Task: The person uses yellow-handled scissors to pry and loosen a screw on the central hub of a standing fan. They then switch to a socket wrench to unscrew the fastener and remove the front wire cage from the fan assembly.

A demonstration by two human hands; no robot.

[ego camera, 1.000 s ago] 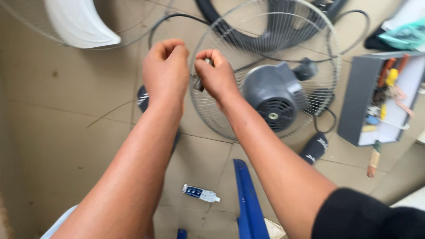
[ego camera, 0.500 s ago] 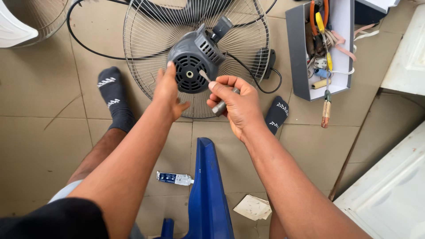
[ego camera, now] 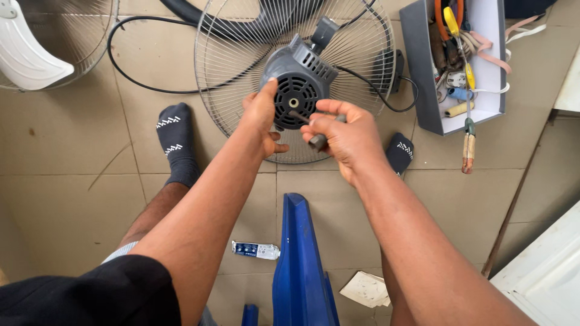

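Observation:
A grey fan motor housing sits on a round wire fan guard lying on the tiled floor. My left hand grips the left side of the housing. My right hand holds a small dark metal shaft-like part just in front of the housing's vented face. A black power cord loops off the motor to the left.
A grey toolbox with pliers and screwdrivers stands at the right, a wooden-handled tool beside it. A blue plastic piece, a small blue tube and paper lie near my socked feet. White fan blade top left.
The view has moved closer to the fan. My left hand shifted from the front of the motor to its left side, and my right hand holds the small part nearer the housing.

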